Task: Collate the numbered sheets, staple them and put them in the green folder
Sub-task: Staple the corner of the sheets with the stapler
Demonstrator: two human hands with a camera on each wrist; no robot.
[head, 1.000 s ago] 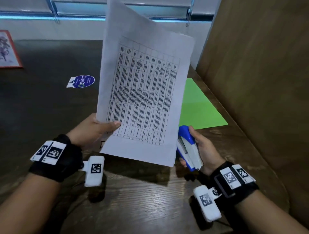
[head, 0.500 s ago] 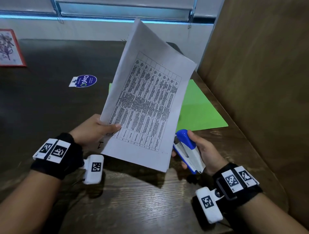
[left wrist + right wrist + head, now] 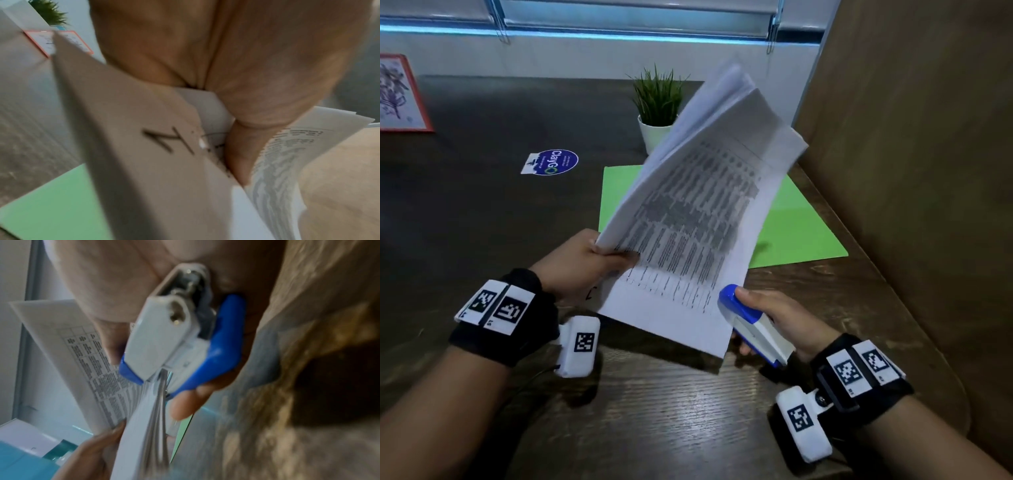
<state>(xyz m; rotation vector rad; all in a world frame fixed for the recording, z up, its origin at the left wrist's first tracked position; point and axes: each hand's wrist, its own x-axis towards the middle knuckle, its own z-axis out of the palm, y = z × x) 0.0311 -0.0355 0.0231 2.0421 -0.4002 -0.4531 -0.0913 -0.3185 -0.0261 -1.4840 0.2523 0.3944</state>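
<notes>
My left hand (image 3: 582,265) pinches the floppy white printed sheets (image 3: 688,219) above the dark woodgrain bench (image 3: 671,421); right hand (image 3: 784,320) fingers wrap the blue-and-white plastic stapler (image 3: 753,325). Flat matte green folder (image 3: 801,226) lies behind.

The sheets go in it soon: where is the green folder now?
In the head view the green folder lies flat on the table, right of centre, behind the held sheets and beside the wooden wall.

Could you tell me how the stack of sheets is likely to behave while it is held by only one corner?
The sheets look floppy: gripped by the left hand, their far edges fan apart. They probably could slip out of line. The right hand holds the stapler at their edge.
</notes>
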